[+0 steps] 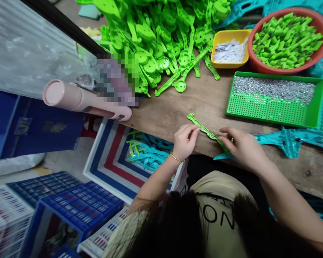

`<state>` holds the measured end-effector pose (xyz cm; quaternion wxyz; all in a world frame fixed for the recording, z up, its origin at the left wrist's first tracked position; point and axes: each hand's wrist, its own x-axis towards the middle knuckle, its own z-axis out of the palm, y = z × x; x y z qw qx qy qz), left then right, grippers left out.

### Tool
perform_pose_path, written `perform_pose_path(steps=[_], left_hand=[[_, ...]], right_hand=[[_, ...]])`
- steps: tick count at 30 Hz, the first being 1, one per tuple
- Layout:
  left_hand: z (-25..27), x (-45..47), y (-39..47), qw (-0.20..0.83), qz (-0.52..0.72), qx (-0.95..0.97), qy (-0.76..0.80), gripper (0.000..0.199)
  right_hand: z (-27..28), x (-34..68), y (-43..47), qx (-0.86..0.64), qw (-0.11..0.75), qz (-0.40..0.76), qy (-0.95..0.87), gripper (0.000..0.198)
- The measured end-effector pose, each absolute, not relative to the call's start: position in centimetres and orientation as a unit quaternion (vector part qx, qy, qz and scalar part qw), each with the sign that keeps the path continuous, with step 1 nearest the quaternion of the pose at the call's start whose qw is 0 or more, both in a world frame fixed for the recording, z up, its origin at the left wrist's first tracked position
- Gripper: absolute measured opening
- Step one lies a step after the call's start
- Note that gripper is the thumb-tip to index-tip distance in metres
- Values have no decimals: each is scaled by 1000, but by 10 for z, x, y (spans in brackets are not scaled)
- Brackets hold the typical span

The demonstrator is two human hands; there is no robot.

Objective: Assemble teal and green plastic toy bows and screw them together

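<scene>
A long, narrow bright-green plastic arm (203, 128) lies at a slant just above the front edge of the wooden table. My left hand (185, 140) pinches its near side around the middle, thumb against the fingers. Over its lower right end, my right hand (239, 146) curls with thumb and index finger on the piece, and that end is partly hidden. A thin dark line runs along the arm; whether it is a wire I cannot tell. Beneath and beyond my right hand lies a teal plastic piece (292, 139).
Behind are a large heap of green parts (150, 39), a yellow tray (218, 64) of white pieces, a red bowl (281, 68) of small green parts, and a green tray (266, 109) of metal bits. A pink cylinder (67, 95) sits left; crates (78, 208) stand below.
</scene>
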<state>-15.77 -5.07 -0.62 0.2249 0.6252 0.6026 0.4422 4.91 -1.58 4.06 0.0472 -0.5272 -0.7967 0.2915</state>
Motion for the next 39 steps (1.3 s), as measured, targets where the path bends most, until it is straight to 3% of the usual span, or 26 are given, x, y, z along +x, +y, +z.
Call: perform_pose_path(steps=[5, 15, 22, 31, 34, 39], left_hand=[[-32, -163, -40, 108, 422, 642, 630, 19], [-40, -156, -38, 47, 336, 663, 667, 22], [-35, -147, -36, -68, 217, 724, 651, 23], [-30, -148, -57, -15, 80, 798, 597, 40], [-31, -158, -56, 56, 149, 773, 614, 39], [-32, -160, -52, 92, 250, 783, 563, 40]], right_hand=[[38, 49, -14, -510, 102, 292, -802, 19], [23, 29, -35, -491, 149, 215, -831, 27], [7, 29, -45, -453, 181, 153, -860, 24], [-7, 32, -46, -415, 195, 135, -879, 23], [-7, 35, -45, -415, 191, 172, -873, 24], [3, 39, -39, -447, 144, 271, -840, 27]])
